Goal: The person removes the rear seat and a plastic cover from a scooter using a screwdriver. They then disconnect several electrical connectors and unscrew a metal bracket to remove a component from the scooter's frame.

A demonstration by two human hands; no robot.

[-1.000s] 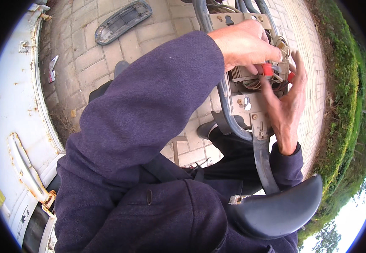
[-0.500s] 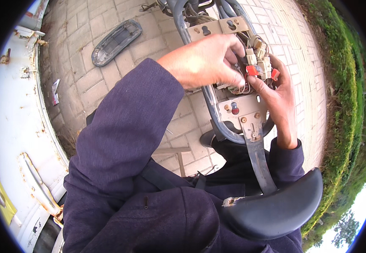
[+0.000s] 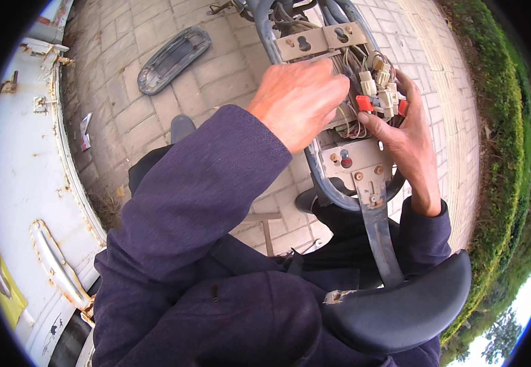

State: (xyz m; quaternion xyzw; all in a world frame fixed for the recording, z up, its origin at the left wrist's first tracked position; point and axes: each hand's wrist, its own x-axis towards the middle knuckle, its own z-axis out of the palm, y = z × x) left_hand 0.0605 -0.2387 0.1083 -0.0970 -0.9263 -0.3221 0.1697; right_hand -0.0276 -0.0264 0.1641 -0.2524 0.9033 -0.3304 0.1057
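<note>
A tubular vehicle frame (image 3: 316, 174) with its wiring exposed stands in front of me. My right hand (image 3: 407, 131) wraps round a bundle of cream wire connectors (image 3: 389, 96) from the right, its thumb in front and the fingers partly hidden behind. A red connector (image 3: 364, 103) sticks out by the thumb. Over the left side of the wiring is my left hand (image 3: 302, 101), its fingers curled in; whatever lies between them is hidden. Loose thin wires (image 3: 352, 129) run below the connectors. Bolted metal plates cross the frame on the far side (image 3: 302, 44) and near side (image 3: 354, 154).
A black padded backrest (image 3: 400, 303) on a metal strut (image 3: 375, 226) rises close to my body. An oblong grey cover (image 3: 174, 59) lies on the paving at left. Beyond stand a rusty white panel (image 3: 18, 183) on the left and a hedge (image 3: 510, 153) on the right.
My left hand has curled its fingers and turned its back upward, shifting slightly right and nearer. My right hand keeps its hold on the connectors. The view has shifted a little.
</note>
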